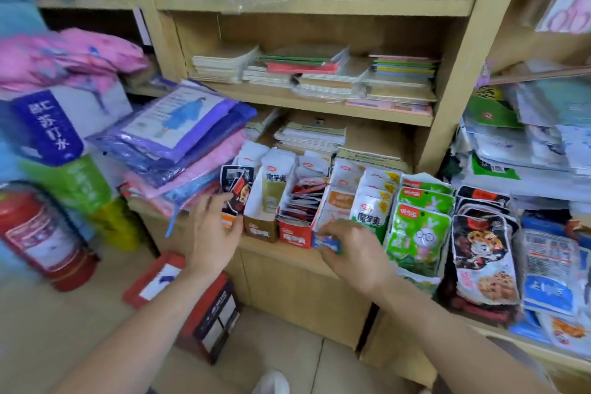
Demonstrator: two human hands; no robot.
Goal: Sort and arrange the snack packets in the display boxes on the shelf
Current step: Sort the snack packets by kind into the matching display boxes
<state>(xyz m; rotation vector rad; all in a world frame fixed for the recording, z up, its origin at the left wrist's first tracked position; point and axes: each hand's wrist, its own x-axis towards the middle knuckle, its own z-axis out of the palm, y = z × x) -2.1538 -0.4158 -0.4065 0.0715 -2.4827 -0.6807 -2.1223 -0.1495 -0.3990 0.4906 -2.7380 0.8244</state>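
Note:
Several open display boxes of snack packets stand in a row on the low wooden shelf (pixel 297 262). My left hand (pixel 214 230) holds the leftmost box of black-and-red packets (pixel 235 192), fingers curled round its front. Beside it stand a brown box (pixel 259 229) with white-and-olive packets and a red box (pixel 295 233) full of small red packets. My right hand (pixel 351 253) pinches the blue front edge of the box with orange-and-white packets (pixel 340 201). Green packets (pixel 419 230) and black cartoon packets (pixel 483 253) lie to the right.
Folded purple and pink plastic packs (pixel 179 150) pile up left of the boxes. A red fire extinguisher (pixel 41 233) and a red-and-black carton (pixel 211 320) sit on the floor. Stacks of notebooks (pixel 319 73) fill the upper shelves. More blue and white packets (pixel 550 265) crowd the right.

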